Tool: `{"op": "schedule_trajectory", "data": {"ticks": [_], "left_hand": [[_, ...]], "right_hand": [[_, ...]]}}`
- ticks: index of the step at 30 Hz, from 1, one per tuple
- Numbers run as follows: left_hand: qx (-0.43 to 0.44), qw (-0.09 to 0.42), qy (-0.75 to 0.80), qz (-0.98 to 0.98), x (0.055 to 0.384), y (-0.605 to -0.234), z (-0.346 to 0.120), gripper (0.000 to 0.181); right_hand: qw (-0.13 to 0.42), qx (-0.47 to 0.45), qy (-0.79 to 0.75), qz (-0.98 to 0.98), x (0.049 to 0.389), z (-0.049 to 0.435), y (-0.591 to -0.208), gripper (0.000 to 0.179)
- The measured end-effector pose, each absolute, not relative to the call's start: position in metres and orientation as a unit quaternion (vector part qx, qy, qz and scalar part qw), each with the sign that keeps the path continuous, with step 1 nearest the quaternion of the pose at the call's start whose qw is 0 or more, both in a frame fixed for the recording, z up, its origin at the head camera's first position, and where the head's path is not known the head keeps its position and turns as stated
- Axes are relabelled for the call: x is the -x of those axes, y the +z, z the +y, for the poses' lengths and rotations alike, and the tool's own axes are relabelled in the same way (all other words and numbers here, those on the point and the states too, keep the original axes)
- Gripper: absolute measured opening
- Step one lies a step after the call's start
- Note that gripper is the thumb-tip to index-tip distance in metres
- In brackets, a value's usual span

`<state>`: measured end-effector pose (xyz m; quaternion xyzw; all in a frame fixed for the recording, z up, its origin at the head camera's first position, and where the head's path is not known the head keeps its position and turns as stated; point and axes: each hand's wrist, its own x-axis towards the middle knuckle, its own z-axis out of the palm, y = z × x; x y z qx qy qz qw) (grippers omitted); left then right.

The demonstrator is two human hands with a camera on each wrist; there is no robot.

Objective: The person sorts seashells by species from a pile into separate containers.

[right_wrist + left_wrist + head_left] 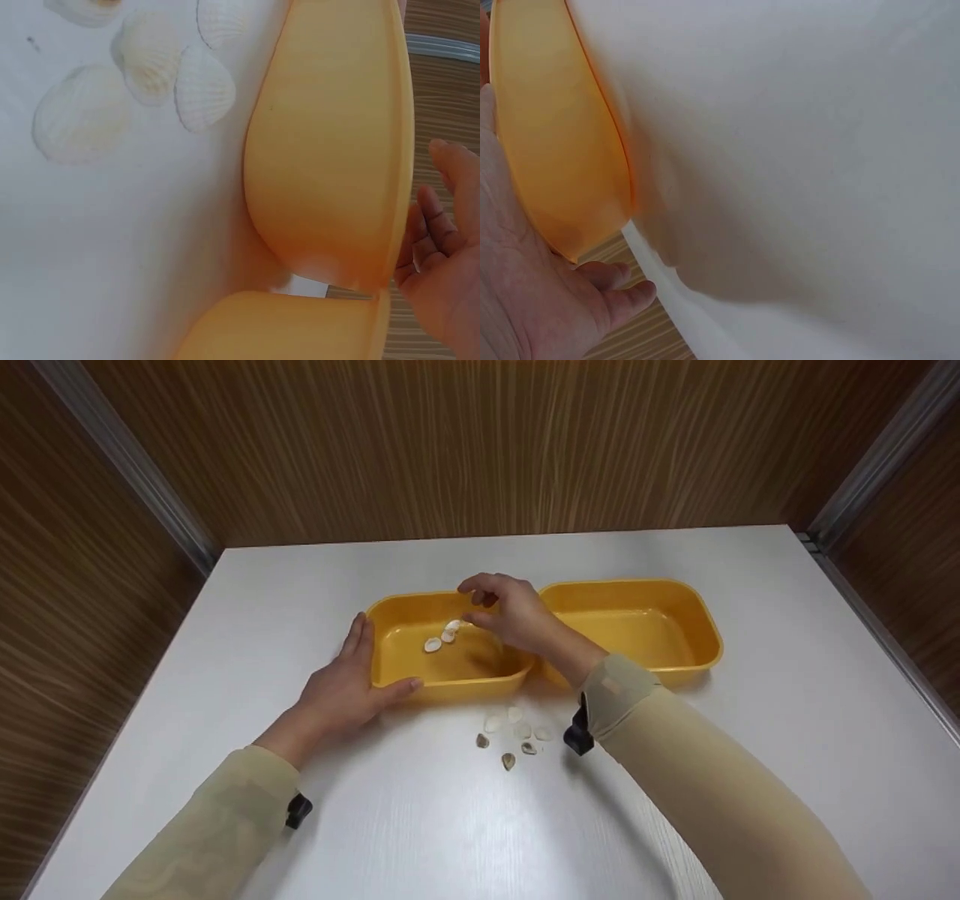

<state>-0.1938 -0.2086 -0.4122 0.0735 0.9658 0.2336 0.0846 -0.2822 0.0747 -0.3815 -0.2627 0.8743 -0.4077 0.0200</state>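
The left hand (341,682) lay unclenched against the shell tray (405,664), its fingers along the left wall and its thumb stretched over the near rim, touching the tray without curling round it. The right hand (510,611) was above the shell tray's far right part, its fingers loosely bent and the thumb apart, released, with nothing seen between them. On the floor of the shell tray, around the middle, sat three white shells (448,636), two of them close together and the third just beside, nearer the tray's near side. The other tray (637,641), also yellow, stood to the right of the shell tray, so near that their rims seemed to meet; the right forearm (577,649) crossed above its left end, and its yellow floor showed beyond. In front of the shell tray, near its right corner, loose shells lay on the white table (787,697): four pale shells (523,730) and, farther from the tray, three darker shells (508,761). Behind the shell tray, past the table's far edge, rose a brown wood-grain panel (450,450)
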Motion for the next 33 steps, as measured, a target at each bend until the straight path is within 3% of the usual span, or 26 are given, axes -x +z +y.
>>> {"op": "schedule_trajectory", "data": {"ticks": [10,18,33], "left_hand": [[-0.074,0.086,0.229,0.967,0.194,-0.412,-0.212,0.131],[-0.066,0.089,0.224,0.968,0.194,-0.410,-0.216,0.132],[-0.073,0.081,0.223,0.969,0.190,-0.410,-0.219,0.134]], "right_hand": [[-0.002,0.322,-0.400,0.858,0.261,0.085,-0.359,0.033],[0.022,0.359,-0.427,0.830,0.234,0.099,-0.348,0.033],[0.032,0.369,-0.460,0.807,0.190,0.145,-0.369,0.029]]}}
